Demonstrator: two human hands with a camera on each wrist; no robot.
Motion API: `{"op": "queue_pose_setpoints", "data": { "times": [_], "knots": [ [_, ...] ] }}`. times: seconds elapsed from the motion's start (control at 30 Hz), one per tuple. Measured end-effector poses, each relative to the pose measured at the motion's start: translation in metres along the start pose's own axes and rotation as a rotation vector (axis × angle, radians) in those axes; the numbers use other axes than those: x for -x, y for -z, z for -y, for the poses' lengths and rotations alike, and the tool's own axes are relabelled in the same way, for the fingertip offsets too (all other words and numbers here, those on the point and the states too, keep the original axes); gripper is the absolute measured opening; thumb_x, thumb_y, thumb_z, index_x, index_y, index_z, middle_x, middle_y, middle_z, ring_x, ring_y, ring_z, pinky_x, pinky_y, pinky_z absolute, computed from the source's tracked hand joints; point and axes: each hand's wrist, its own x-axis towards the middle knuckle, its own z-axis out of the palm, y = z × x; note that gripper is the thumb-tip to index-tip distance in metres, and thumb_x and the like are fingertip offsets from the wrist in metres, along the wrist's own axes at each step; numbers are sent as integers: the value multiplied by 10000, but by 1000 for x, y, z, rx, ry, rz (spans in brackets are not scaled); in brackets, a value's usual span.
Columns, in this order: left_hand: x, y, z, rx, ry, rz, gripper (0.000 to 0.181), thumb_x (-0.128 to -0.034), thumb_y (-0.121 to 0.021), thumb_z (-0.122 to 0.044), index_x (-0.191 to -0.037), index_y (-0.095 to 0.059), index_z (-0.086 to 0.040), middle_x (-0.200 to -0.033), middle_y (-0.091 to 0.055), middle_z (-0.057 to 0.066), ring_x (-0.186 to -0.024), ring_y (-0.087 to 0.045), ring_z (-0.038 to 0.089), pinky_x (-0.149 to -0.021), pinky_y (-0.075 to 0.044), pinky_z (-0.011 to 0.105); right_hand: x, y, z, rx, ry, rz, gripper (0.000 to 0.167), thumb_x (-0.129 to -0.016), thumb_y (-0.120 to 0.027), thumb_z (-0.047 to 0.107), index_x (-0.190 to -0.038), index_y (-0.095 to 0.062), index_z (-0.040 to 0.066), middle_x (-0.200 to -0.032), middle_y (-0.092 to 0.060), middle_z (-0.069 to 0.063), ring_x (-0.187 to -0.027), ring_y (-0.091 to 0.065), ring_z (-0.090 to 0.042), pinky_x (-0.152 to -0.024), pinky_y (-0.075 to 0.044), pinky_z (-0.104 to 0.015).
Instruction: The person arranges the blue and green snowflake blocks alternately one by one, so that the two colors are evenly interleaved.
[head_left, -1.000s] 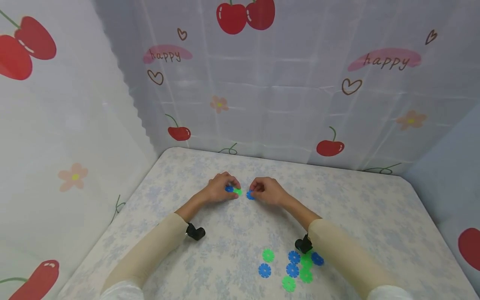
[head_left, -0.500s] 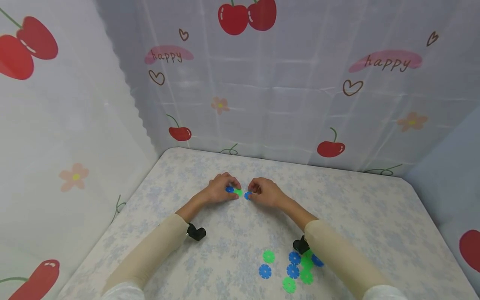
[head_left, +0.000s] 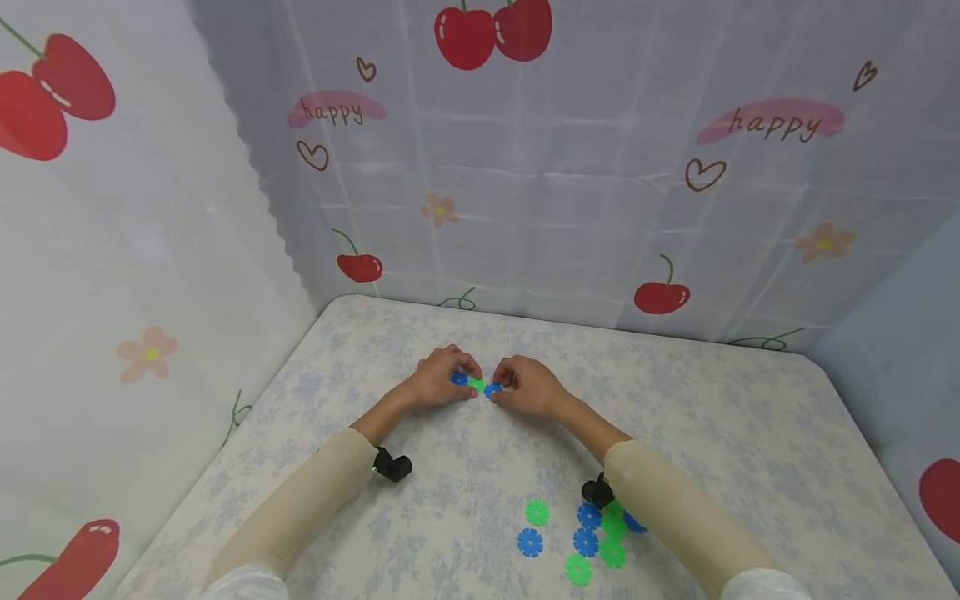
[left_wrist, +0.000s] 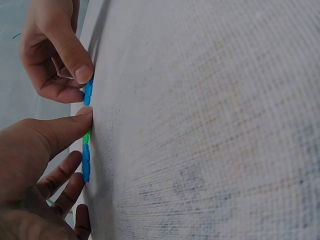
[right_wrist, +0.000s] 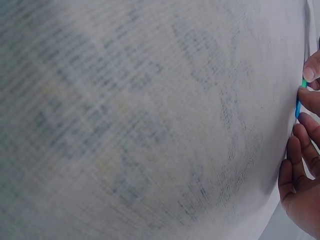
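At the middle of the table in the head view, my left hand (head_left: 441, 379) holds a green notched plastic disc (head_left: 477, 385) by its edges between thumb and forefinger. A blue notched disc (head_left: 459, 379) lies against its left side, under the curve of that hand; the left wrist view shows this blue disc (left_wrist: 86, 162) in line with the green one. My right hand (head_left: 532, 387) pinches another blue disc (right_wrist: 298, 107) just to the right of the green disc. Fingertips hide much of all three, and whether the right blue disc touches the green one I cannot tell.
Nearer the body, right of centre, lie several loose green discs (head_left: 578, 570) and blue discs (head_left: 530, 542), some partly under the right forearm. A patterned cloth (head_left: 420, 517) covers the table. Printed curtains (head_left: 525, 208) stand behind and at the sides.
My right hand has moved a little to the left with its blue disc, narrowing the gap to the green disc. The left hand has stayed in place.
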Motion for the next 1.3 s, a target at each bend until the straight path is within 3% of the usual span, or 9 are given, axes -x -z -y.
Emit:
{"op": "queue_pose_setpoints", "data": {
  "times": [0.27, 0.47, 0.7, 0.83, 1.0, 1.3],
  "knots": [
    [0, 0, -2, 10, 16, 1, 232, -947, -846, -295, -1152, -769, -219, -1281, -642, 52, -1198, -537, 281, -1015, -399, 571, 1, 0, 0, 3, -7, 2, 247, -971, -809, 263, -1111, -722, 78, -1069, -710, -69, -967, -661, -197, -883, -553, -382],
    [-2, 3, -3, 6, 27, 12, 223, -951, -843, -306, -1149, -766, -236, -1278, -643, 39, -1223, -526, 286, -1076, -389, 643, 12, 7, 0, -29, 34, 41, 289, -971, -810, 240, -1166, -703, 55, -1098, -719, -98, -963, -659, -201, -884, -551, -373],
    [-1, 8, -3, 0, 46, 33, 230, -952, -838, -306, -1151, -749, -230, -1277, -646, 42, -1233, -507, 295, -1114, -365, 673, 49, 13, 4, -41, 83, 145, 208, -955, -833, 230, -1110, -733, 133, -1073, -720, -28, -1000, -641, -177, -925, -535, -343],
    [-1, 8, -3, -1, 34, 34, 237, -953, -838, -302, -1156, -745, -220, -1277, -653, 42, -1246, -506, 296, -1112, -359, 661, 75, 15, 4, -73, 102, 186, 178, -952, -835, 209, -1092, -744, 145, -1074, -718, -18, -1030, -653, -189, -953, -551, -360],
    [3, 5, -4, -4, 17, 49, 242, -954, -839, -295, -1156, -736, -211, -1277, -653, 49, -1262, -498, 309, -1117, -360, 650, 103, 12, 0, -113, 121, 258, 157, -958, -837, 243, -1090, -760, 207, -1068, -708, 36, -1044, -654, -124, -968, -550, -298],
    [2, 3, -7, -5, -9, 50, 282, -954, -835, -308, -1199, -727, -217, -1326, -631, 62, -1308, -467, 344, -1131, -328, 670, 137, 14, 2, -164, 198, 335, 191, -945, -849, 316, -1106, -772, 249, -1096, -711, 52, -1054, -622, -83, -972, -522, -276]
  ]
}}
